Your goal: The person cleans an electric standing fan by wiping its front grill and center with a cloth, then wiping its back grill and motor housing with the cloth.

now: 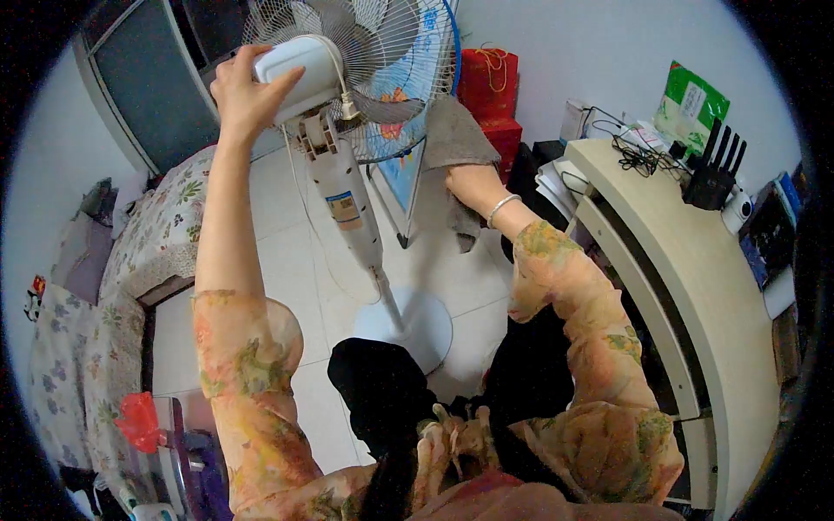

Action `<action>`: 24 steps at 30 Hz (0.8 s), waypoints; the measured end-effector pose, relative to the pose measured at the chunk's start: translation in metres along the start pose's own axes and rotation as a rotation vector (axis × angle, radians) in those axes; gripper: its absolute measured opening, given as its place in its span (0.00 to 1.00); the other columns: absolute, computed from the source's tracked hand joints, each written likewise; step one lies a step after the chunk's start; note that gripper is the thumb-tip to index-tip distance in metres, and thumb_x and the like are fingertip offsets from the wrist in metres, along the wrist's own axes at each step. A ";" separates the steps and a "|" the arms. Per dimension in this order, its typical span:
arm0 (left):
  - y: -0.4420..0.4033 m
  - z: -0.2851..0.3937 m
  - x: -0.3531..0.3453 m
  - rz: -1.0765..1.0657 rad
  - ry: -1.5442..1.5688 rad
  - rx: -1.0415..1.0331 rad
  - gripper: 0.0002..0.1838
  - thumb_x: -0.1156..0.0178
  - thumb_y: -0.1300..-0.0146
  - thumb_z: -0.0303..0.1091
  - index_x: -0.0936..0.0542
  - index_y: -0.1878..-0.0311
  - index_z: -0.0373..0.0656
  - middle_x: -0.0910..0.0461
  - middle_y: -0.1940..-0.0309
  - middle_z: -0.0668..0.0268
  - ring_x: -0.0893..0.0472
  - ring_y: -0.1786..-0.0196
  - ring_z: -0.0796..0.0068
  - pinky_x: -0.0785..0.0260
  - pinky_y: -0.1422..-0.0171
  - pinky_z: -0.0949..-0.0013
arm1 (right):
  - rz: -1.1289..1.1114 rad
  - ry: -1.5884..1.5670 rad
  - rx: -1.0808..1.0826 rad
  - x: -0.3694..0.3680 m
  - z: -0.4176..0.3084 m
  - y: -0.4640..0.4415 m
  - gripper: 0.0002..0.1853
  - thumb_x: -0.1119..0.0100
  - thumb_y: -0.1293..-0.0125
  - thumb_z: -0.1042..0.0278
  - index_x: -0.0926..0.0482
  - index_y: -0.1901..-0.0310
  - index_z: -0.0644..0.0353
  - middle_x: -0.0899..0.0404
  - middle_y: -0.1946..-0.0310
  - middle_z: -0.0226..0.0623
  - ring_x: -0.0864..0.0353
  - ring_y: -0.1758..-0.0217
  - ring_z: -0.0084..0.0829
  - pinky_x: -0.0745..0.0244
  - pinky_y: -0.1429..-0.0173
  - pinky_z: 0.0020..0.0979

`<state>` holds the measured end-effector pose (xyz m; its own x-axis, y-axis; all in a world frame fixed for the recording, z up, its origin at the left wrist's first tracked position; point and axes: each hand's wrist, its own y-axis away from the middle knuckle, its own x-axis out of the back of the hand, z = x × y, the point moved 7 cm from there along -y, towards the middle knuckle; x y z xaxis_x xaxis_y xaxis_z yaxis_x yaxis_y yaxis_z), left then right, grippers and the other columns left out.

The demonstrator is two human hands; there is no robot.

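Observation:
A standing fan with a wire cage rises from a round white base. My left hand grips the white motor housing behind the cage, thumb on one side and fingers over the top. A power cord with its plug hangs over the housing. My right hand is closed on a grey cloth, at the right edge of the cage; its fingers are partly hidden by the cloth, which hangs down below the hand.
On the right stands a curved desk with a black router, cables and a green packet. Red boxes stand at the wall. A bed with a floral cover and a red bag are at the left.

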<state>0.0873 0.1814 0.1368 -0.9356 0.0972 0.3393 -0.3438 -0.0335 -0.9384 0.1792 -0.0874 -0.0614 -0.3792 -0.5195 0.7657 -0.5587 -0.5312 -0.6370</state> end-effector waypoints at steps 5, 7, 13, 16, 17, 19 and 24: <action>0.002 0.007 0.001 -0.008 -0.063 0.000 0.34 0.32 0.57 0.61 0.21 0.48 0.53 0.24 0.54 0.48 0.28 0.46 0.48 0.35 0.41 0.53 | 0.184 0.042 0.215 0.015 0.000 0.012 0.15 0.48 0.43 0.67 0.21 0.55 0.60 0.21 0.54 0.46 0.22 0.51 0.48 0.30 0.44 0.45; 0.001 0.007 0.001 -0.011 -0.054 -0.015 0.34 0.32 0.57 0.61 0.22 0.48 0.54 0.25 0.54 0.47 0.28 0.46 0.47 0.35 0.41 0.52 | 0.364 0.067 0.332 0.027 -0.005 0.012 0.17 0.48 0.43 0.68 0.23 0.50 0.58 0.23 0.50 0.45 0.25 0.46 0.45 0.33 0.40 0.44; 0.003 0.012 0.003 0.061 -0.084 -0.094 0.33 0.32 0.55 0.62 0.22 0.49 0.52 0.20 0.58 0.56 0.25 0.48 0.54 0.37 0.42 0.52 | 0.201 0.138 0.229 0.035 -0.024 -0.029 0.15 0.51 0.41 0.69 0.21 0.54 0.59 0.21 0.54 0.46 0.23 0.50 0.46 0.31 0.44 0.43; 0.002 0.014 0.003 0.013 -0.116 -0.049 0.33 0.33 0.55 0.62 0.22 0.49 0.52 0.20 0.57 0.56 0.26 0.47 0.54 0.36 0.42 0.52 | 0.229 0.085 0.289 0.030 -0.039 -0.043 0.14 0.53 0.39 0.66 0.19 0.58 0.59 0.19 0.59 0.48 0.19 0.57 0.47 0.25 0.52 0.43; 0.004 0.014 0.001 0.042 -0.121 -0.025 0.33 0.33 0.55 0.62 0.22 0.49 0.52 0.20 0.57 0.56 0.26 0.46 0.53 0.36 0.42 0.52 | 0.193 0.097 0.308 0.024 -0.046 -0.049 0.14 0.53 0.39 0.66 0.19 0.59 0.60 0.19 0.61 0.48 0.18 0.59 0.47 0.24 0.54 0.43; 0.006 0.016 0.002 0.087 -0.129 -0.027 0.33 0.33 0.55 0.62 0.22 0.49 0.52 0.20 0.57 0.56 0.26 0.46 0.53 0.36 0.42 0.52 | 0.212 0.098 0.391 0.017 -0.063 -0.059 0.12 0.52 0.40 0.68 0.18 0.63 0.59 0.18 0.66 0.47 0.17 0.66 0.47 0.22 0.61 0.42; 0.006 0.019 0.007 0.094 -0.130 -0.054 0.33 0.31 0.55 0.60 0.22 0.49 0.52 0.20 0.58 0.54 0.24 0.49 0.52 0.33 0.44 0.54 | 0.029 0.188 0.391 0.011 -0.077 -0.069 0.13 0.51 0.41 0.67 0.20 0.57 0.58 0.20 0.59 0.45 0.19 0.56 0.44 0.25 0.52 0.42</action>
<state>0.0770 0.1635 0.1349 -0.9671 -0.0336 0.2523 -0.2530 0.0170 -0.9673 0.1566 -0.0046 -0.0023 -0.5384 -0.4263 0.7269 -0.2378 -0.7507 -0.6164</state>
